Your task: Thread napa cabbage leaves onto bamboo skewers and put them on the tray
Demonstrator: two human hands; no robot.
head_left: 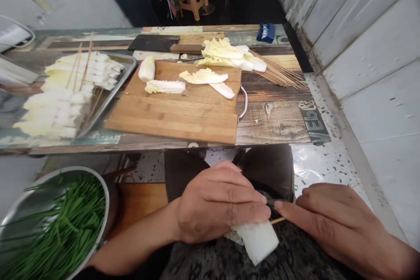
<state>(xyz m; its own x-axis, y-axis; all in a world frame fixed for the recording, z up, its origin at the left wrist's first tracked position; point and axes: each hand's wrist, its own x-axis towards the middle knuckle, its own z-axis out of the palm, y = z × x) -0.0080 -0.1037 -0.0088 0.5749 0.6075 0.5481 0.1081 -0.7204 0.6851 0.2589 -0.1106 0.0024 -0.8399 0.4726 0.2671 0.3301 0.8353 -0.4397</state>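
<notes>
Over my lap, my left hand (226, 201) is closed around a piece of napa cabbage (259, 240), whose white stem end sticks out below the fingers. Pinched in my right hand (344, 223) is a thin wooden skewer (278, 220) that runs toward the cabbage piece. My left fingers hide where the skewer meets it. Loose napa cabbage leaves (203, 76) lie on a wooden cutting board (173, 118) on the table ahead. More leaves (226, 52) rest at the board's far right corner, on a bundle of bare skewers (278, 72).
At the left, a metal tray (129, 72) bears stacked skewered cabbage (62, 92). A cleaver (154, 43) lies behind the board. A steel bowl (106, 201) of green chives (72, 223) stands low at my left. A blue packet (266, 33) sits at the table's far right; a tiled wall (370, 74) rises beyond.
</notes>
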